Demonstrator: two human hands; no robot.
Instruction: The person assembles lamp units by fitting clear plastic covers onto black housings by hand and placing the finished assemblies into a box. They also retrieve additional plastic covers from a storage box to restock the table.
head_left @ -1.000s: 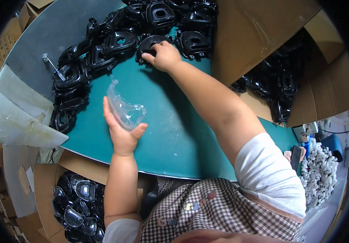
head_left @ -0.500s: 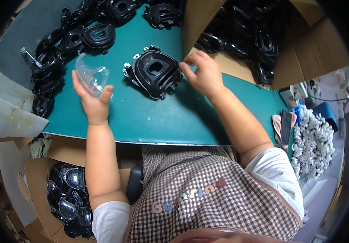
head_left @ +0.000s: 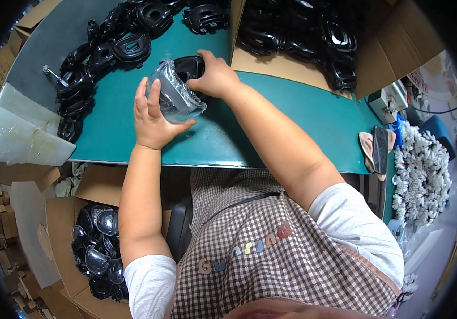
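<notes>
In front of me, above the green tabletop (head_left: 111,133), my left hand (head_left: 153,119) is closed on a clear, curved plastic cover (head_left: 171,95), thumb at its lower edge and fingers on its left side. Right behind the cover stands a black plastic lamp housing (head_left: 188,66), tilted and partly hidden by it. My right hand (head_left: 216,77) grips the housing's right side between thumb and fingers. Cover and housing overlap in view; whether they touch all round I cannot tell.
Several black housings (head_left: 131,48) line the table's far left, one with a screwdriver-like tool (head_left: 56,76). A cardboard box (head_left: 398,53) of black parts stands far right. Lower left, another box (head_left: 61,228) holds covered lamps. A dark phone-like object (head_left: 380,149) lies on cloth at right.
The clear cover has moved right, up against the housing. My right hand has come left and taken hold of the housing, which is now tilted up and further left.
</notes>
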